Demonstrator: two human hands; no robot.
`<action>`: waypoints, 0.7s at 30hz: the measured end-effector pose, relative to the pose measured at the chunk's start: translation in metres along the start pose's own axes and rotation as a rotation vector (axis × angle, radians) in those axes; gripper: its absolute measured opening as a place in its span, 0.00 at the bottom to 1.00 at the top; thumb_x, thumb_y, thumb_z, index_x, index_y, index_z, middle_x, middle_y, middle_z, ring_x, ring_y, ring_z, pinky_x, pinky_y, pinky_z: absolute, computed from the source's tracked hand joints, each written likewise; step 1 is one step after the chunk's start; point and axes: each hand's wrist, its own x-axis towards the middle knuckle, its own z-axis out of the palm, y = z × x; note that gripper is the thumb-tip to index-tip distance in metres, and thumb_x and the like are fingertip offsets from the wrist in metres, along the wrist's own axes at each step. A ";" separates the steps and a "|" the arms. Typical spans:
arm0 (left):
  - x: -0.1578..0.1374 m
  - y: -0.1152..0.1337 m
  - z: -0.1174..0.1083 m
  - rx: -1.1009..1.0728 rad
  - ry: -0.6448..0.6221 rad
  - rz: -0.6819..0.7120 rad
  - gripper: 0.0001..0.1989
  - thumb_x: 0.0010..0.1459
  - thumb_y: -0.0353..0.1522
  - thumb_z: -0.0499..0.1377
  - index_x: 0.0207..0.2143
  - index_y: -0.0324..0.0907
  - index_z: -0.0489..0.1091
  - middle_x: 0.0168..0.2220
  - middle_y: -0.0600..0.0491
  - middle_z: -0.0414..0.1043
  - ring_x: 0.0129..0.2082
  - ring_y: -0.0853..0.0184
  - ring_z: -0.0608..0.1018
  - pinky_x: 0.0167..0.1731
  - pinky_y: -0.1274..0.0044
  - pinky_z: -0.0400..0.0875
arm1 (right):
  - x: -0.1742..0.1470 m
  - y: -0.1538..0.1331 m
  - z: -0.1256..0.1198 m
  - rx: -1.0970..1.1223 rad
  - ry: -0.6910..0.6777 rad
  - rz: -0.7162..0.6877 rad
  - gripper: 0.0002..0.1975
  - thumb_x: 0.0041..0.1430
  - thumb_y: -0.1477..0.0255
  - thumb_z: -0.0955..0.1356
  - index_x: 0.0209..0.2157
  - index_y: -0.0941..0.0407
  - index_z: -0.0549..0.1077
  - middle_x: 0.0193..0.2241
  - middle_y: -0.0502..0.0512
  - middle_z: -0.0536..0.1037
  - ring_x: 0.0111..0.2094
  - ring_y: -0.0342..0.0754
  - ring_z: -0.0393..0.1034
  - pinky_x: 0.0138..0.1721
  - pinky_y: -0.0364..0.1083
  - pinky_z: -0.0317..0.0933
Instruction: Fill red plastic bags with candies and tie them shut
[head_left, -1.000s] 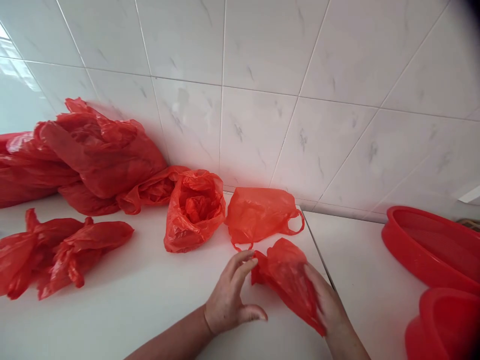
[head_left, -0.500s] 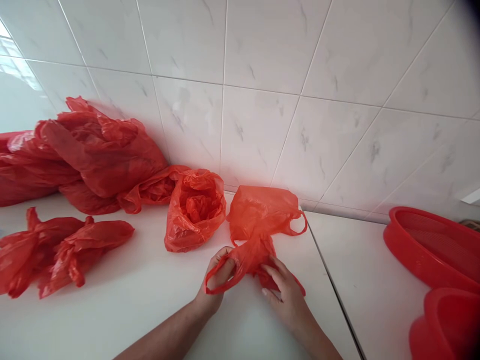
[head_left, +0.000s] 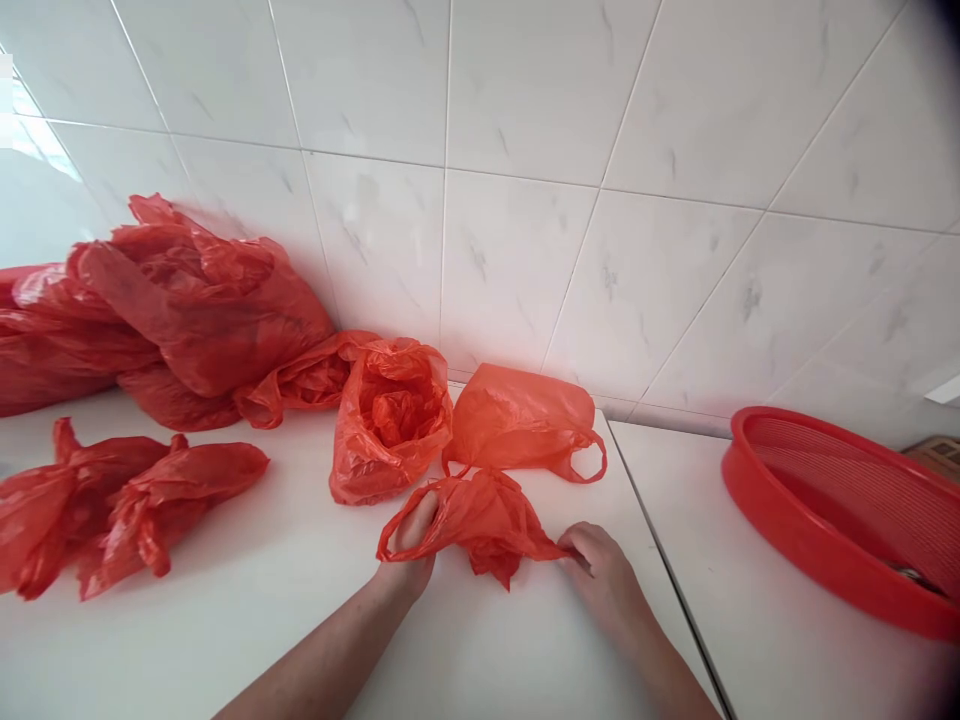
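A thin red plastic bag (head_left: pixel 487 515) is stretched between my two hands, just above the white tabletop. My left hand (head_left: pixel 411 545) is through one of its handle loops, with the fingers hidden in the plastic. My right hand (head_left: pixel 600 570) pinches the bag's right edge between thumb and fingers. Just behind it a flat, lighter red plastic bag (head_left: pixel 517 415) lies against the wall, its handle loop on the right. To its left stands an open red bag (head_left: pixel 390 420) with crumpled red plastic inside.
Large filled red bags (head_left: pixel 217 300) are heaped at the back left. Two knotted red bags (head_left: pixel 172 490) lie at the front left. A red sieve-like basket (head_left: pixel 840 530) sits on the right table, past a dark seam (head_left: pixel 667 560). White tiles (head_left: pixel 517 260) rise behind.
My right hand has moved right, pulling the bag out wide. My left hand has shifted slightly left. At the right, the red basket has moved left and another red container has left view.
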 end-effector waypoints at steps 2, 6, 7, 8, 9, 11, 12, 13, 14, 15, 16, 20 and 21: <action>0.005 -0.002 -0.004 -0.010 0.006 -0.006 0.13 0.48 0.36 0.62 0.18 0.41 0.62 0.19 0.59 0.61 0.20 0.74 0.63 0.21 0.80 0.58 | -0.001 0.005 -0.010 0.179 -0.025 0.114 0.07 0.58 0.70 0.61 0.27 0.54 0.68 0.26 0.50 0.70 0.30 0.46 0.64 0.34 0.45 0.59; 0.016 -0.005 -0.012 -0.026 0.063 -0.042 0.10 0.49 0.38 0.62 0.27 0.40 0.68 0.22 0.58 0.68 0.22 0.72 0.69 0.24 0.80 0.63 | -0.007 0.020 -0.042 0.732 0.054 0.307 0.13 0.57 0.61 0.66 0.26 0.55 0.67 0.15 0.42 0.57 0.18 0.39 0.52 0.25 0.41 0.54; 0.016 -0.005 -0.012 -0.020 0.065 -0.072 0.11 0.48 0.38 0.62 0.29 0.40 0.69 0.24 0.56 0.70 0.24 0.71 0.71 0.26 0.80 0.65 | -0.008 0.022 -0.049 0.845 0.117 0.345 0.13 0.54 0.61 0.69 0.26 0.55 0.66 0.15 0.41 0.56 0.18 0.38 0.51 0.25 0.40 0.55; 0.016 -0.006 -0.011 -0.009 0.057 -0.112 0.11 0.48 0.38 0.63 0.31 0.39 0.70 0.25 0.55 0.71 0.25 0.70 0.72 0.27 0.79 0.66 | -0.009 0.022 -0.055 0.925 0.181 0.370 0.13 0.52 0.61 0.70 0.26 0.55 0.66 0.15 0.41 0.57 0.18 0.37 0.53 0.26 0.40 0.58; 0.014 -0.006 -0.010 0.004 0.043 -0.154 0.12 0.48 0.37 0.63 0.31 0.39 0.70 0.26 0.53 0.73 0.25 0.68 0.74 0.27 0.78 0.66 | -0.010 0.020 -0.059 0.962 0.236 0.378 0.13 0.50 0.62 0.71 0.28 0.54 0.67 0.18 0.42 0.61 0.20 0.38 0.57 0.28 0.41 0.61; 0.009 -0.008 -0.005 0.029 0.006 -0.229 0.12 0.48 0.37 0.63 0.32 0.38 0.71 0.28 0.50 0.74 0.27 0.66 0.75 0.28 0.77 0.68 | -0.010 0.011 -0.059 0.880 0.316 0.348 0.14 0.50 0.60 0.71 0.36 0.52 0.70 0.30 0.49 0.73 0.31 0.45 0.69 0.37 0.46 0.65; 0.005 -0.009 -0.002 0.038 -0.010 -0.255 0.12 0.49 0.37 0.63 0.32 0.37 0.71 0.28 0.50 0.75 0.27 0.65 0.76 0.29 0.76 0.68 | -0.010 0.004 -0.055 0.761 0.343 0.321 0.18 0.51 0.59 0.70 0.43 0.51 0.70 0.39 0.53 0.74 0.41 0.49 0.70 0.42 0.48 0.65; 0.003 -0.010 0.001 0.043 -0.024 -0.273 0.12 0.50 0.38 0.62 0.32 0.38 0.71 0.29 0.50 0.75 0.28 0.65 0.76 0.29 0.76 0.68 | -0.011 -0.004 -0.050 0.603 0.364 0.290 0.22 0.53 0.58 0.68 0.48 0.50 0.68 0.48 0.56 0.71 0.50 0.53 0.66 0.47 0.51 0.64; 0.000 -0.010 0.003 0.046 -0.035 -0.282 0.12 0.50 0.38 0.62 0.33 0.38 0.71 0.29 0.50 0.75 0.29 0.64 0.76 0.30 0.76 0.69 | -0.011 -0.012 -0.044 0.420 0.381 0.246 0.26 0.54 0.57 0.67 0.53 0.51 0.65 0.54 0.58 0.67 0.55 0.55 0.61 0.52 0.54 0.61; -0.002 -0.011 0.005 0.047 -0.043 -0.285 0.12 0.51 0.38 0.61 0.33 0.39 0.71 0.30 0.50 0.75 0.29 0.64 0.77 0.31 0.75 0.69 | -0.012 -0.019 -0.038 0.232 0.402 0.185 0.28 0.55 0.58 0.66 0.56 0.51 0.62 0.58 0.59 0.64 0.59 0.57 0.57 0.55 0.56 0.57; -0.003 -0.011 0.006 0.046 -0.048 -0.283 0.11 0.51 0.39 0.61 0.33 0.39 0.71 0.31 0.50 0.76 0.30 0.64 0.77 0.32 0.75 0.69 | -0.013 -0.026 -0.031 0.057 0.424 0.103 0.30 0.56 0.58 0.65 0.59 0.52 0.59 0.60 0.60 0.61 0.60 0.58 0.54 0.57 0.59 0.54; -0.002 -0.010 0.007 0.043 -0.023 -0.248 0.09 0.52 0.38 0.60 0.32 0.41 0.70 0.32 0.52 0.76 0.32 0.65 0.77 0.32 0.77 0.69 | -0.026 -0.050 -0.006 -0.377 0.548 -0.278 0.30 0.58 0.68 0.65 0.61 0.53 0.56 0.62 0.63 0.55 0.61 0.63 0.51 0.58 0.63 0.51; -0.002 -0.009 0.007 0.044 -0.012 -0.239 0.09 0.53 0.38 0.59 0.32 0.41 0.70 0.32 0.52 0.76 0.32 0.65 0.77 0.32 0.77 0.68 | -0.031 -0.056 0.000 -0.420 0.589 -0.351 0.28 0.57 0.70 0.66 0.60 0.52 0.59 0.62 0.63 0.56 0.60 0.64 0.52 0.57 0.64 0.52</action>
